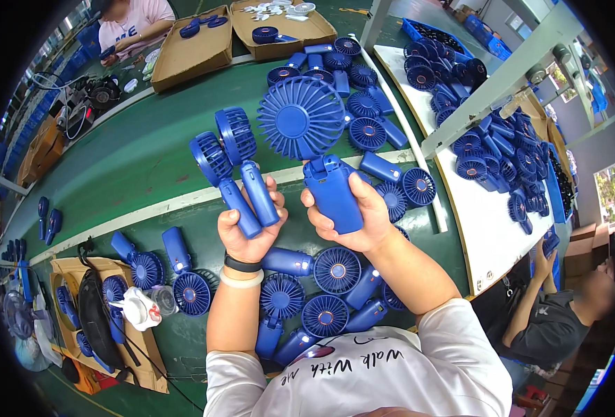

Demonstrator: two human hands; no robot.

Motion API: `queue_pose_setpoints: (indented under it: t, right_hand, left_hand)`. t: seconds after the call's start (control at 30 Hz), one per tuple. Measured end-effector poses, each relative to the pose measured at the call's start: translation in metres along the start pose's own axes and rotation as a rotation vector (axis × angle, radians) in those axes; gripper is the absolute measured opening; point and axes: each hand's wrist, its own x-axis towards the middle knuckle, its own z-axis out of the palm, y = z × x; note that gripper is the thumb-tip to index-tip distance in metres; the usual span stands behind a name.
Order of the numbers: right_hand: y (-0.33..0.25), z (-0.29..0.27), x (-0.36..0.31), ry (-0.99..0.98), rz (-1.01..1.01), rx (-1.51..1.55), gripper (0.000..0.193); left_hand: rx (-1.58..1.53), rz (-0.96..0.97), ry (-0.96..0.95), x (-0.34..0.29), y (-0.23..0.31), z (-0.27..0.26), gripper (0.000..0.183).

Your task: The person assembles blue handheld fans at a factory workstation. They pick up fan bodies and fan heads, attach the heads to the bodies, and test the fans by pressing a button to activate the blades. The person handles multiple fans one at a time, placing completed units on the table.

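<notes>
Fans are what both hands hold, raised above a green table [134,160]. Nearest, just below the wrists, a heap of blue fans [318,295] lies on the table edge, heads and handles jumbled and touching. To the near left a cardboard box [71,267] holds more blue fans, with a white crumpled cloth [139,308] and dark cords at its edge.

Above the heap, the left hand [248,233] is clamped around the handles of two small blue fans [234,167], gripped side by side with their round heads pointing up and away. A black band and a white band sit on that wrist. Just to its right, the right hand [363,215] is wrapped around the handle of a larger blue fan [314,139], thumb on its front, its wide round head upright. The two hands are near each other but not touching.

Farther off, another pile of blue fans [349,83] lies on the table, with flat cardboard trays [196,48] beyond it. On the right, a white table [488,229] carries many more fans. A person in pink sits at the far left; another person leans in at the near right.
</notes>
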Motion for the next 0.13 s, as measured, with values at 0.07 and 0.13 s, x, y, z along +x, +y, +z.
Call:
queue_pose_setpoints:
  t: [0.07, 0.13]
  right_hand:
    - [-0.0022, 0.0015, -0.0018, 0.008, -0.051, -0.084, 0.064]
    - [-0.0029, 0.0017, -0.0025, -0.003, -0.075, -0.117, 0.067]
  left_hand:
    - [-0.05, -0.076, -0.067, 0.0008, -0.0013, 0.0041, 0.083]
    - [-0.091, -0.154, -0.164, -0.0017, -0.0003, 0.0026, 0.083]
